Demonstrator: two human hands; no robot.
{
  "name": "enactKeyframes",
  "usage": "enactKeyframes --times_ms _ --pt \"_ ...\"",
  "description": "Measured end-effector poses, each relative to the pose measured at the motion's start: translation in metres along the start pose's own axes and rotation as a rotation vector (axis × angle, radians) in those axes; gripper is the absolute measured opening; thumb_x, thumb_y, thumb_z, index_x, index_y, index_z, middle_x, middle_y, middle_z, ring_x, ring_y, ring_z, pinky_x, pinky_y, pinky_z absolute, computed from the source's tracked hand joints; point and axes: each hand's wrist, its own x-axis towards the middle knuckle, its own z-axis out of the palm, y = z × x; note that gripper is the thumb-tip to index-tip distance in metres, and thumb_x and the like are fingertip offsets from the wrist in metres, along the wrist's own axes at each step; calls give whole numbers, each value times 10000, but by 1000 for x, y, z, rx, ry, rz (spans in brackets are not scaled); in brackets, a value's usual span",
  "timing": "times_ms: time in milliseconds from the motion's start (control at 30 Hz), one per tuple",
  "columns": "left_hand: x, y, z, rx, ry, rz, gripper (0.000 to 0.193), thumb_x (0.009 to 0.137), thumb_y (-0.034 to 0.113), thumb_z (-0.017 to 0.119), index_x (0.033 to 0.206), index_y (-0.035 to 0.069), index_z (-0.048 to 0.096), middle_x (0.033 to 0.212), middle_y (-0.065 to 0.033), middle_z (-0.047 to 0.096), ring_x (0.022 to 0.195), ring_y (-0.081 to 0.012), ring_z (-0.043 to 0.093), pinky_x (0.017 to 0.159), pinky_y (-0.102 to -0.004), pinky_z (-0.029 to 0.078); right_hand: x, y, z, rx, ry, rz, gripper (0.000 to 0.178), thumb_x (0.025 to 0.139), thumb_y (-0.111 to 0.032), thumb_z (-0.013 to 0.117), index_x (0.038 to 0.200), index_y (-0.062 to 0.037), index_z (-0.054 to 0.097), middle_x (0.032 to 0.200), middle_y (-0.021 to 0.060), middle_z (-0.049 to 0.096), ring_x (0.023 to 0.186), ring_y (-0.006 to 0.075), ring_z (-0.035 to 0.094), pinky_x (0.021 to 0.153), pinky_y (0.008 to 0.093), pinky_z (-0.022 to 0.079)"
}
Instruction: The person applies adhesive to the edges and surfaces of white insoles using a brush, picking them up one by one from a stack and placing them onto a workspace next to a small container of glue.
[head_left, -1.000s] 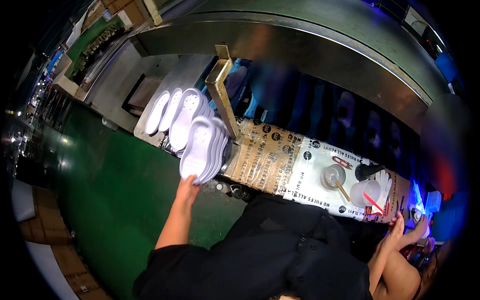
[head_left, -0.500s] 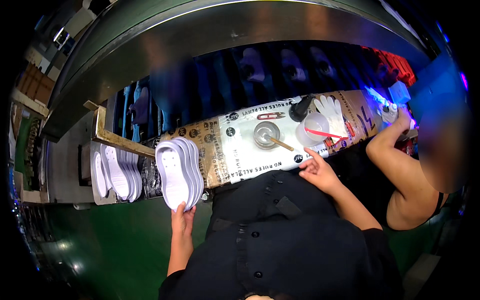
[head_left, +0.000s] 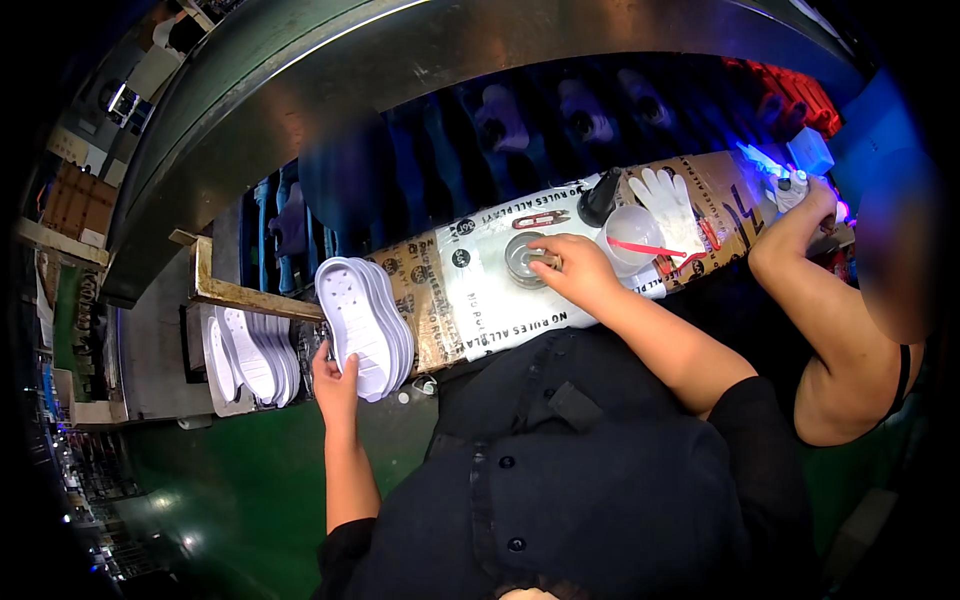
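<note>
A stack of several pale lilac shoe soles (head_left: 362, 315) leans at the left end of the worktop. My left hand (head_left: 337, 385) grips its lower left edge, thumb over the top sole and fingers along the side. Over a glass jar (head_left: 520, 272), my right hand (head_left: 578, 268) pinches the wooden stick standing in it. Fingers cover most of the stick, and its lower end cannot be made out. More lilac soles (head_left: 250, 355) are lined up on the far left.
Right of the jar are a black cone-shaped object (head_left: 600, 198), a plastic tub (head_left: 630, 235) with a red strip across it, and a white glove (head_left: 665, 205). Red-handled snips (head_left: 541, 219) lie behind. A metal bar (head_left: 245, 292) juts in. A co-worker's arm (head_left: 810, 270) reaches in at right.
My right hand has moved left from beside the tub and closed on the stick in the jar. My left hand has shifted from the soles' near end to their left edge.
</note>
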Motion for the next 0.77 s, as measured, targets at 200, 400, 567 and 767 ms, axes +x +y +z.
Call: enactKeyframes --times_ms 200,400,567,767 --pt "5 44 -32 -325 -190 -41 212 873 75 638 1067 -12 627 931 -40 655 790 -92 593 740 -240 476 -3 -18 -27 -13 -3 -24 172 831 -216 661 926 -78 702 880 111 670 838 314 624 730 374 493" --pt "-47 71 -26 -202 -863 -241 260 761 62 689 1002 65 589 959 11 601 865 -79 550 778 -229 440 -17 -10 -26 44 30 37 127 831 -176 669 899 -75 700 862 101 674 828 270 646 712 347 503" --pt "-81 67 -19 -414 -946 -486 538 808 137 637 1307 17 474 1186 -48 564 1024 -123 540 903 -260 422 -15 -10 -25 195 101 106 99 825 -131 679 889 -59 701 862 96 676 829 244 649 727 331 501" --pt "-59 41 -21 -473 -809 -460 479 882 165 615 1313 -21 518 1077 -44 632 924 -111 573 839 -240 448 1 -9 -32 245 112 43 81 849 -106 656 896 -65 708 920 98 680 883 222 654 832 323 492"
